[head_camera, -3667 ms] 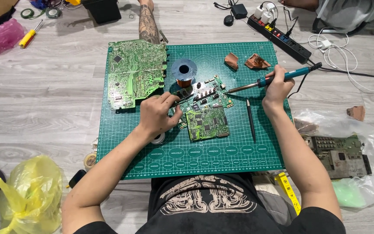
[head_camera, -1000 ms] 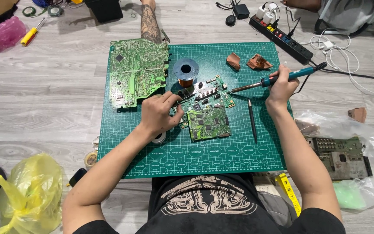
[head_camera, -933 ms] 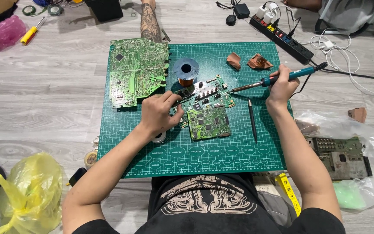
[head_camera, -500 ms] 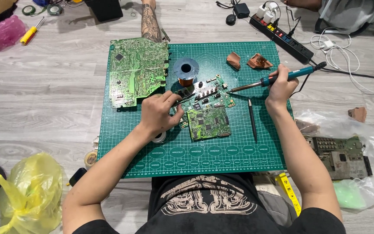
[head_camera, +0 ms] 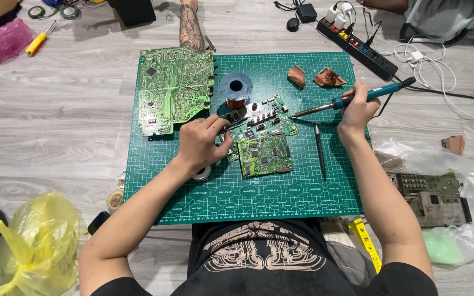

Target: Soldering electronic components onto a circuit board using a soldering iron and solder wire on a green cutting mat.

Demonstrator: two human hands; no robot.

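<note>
Head view. Iron (head_camera: 357, 100): held in the right hand (head_camera: 356, 111), grip closed round the blue handle. Long axis runs left–right; tip points left and slightly near, just short of the small board (head_camera: 263, 143) at mat (head_camera: 303, 186) centre. Left hand (head_camera: 203, 143): fingers pressed on the board's left edge; whether anything is pinched cannot be told. Step judged best done with the board pinned flat and the tip kept steady.

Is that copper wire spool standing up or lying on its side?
Upright: the copper wire spool stands on end on the green cutting mat, its round top flange and centre hole facing the camera.
</note>
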